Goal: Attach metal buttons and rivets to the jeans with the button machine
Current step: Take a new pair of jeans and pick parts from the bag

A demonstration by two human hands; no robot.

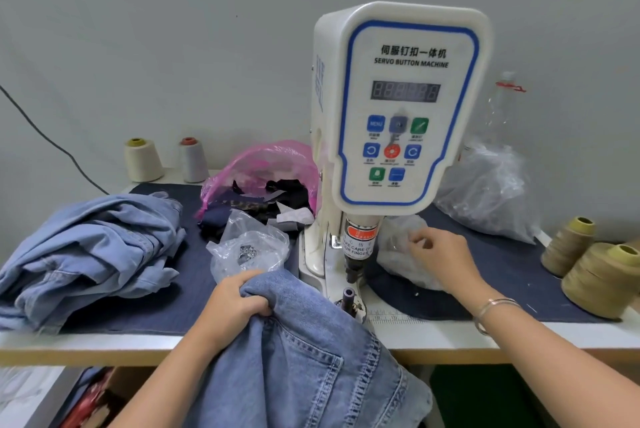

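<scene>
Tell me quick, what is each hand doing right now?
Left hand: grips a bunched fold of the jeans.
Right hand: fingers curled at the clear plastic bag; whether it pinches anything cannot be told.

Two pale thread cones (142, 160) are set at the back left of the table (104, 341), beside a pink plastic bag (263, 159) filled with dark fabric scraps (277, 195). Three khaki thread cones (602, 280) are grouped at the right edge. A black cable (52, 142) is draped along the wall.

left grip (239, 299) fisted, right grip (443, 254) reaching forward, fingers curled
</scene>
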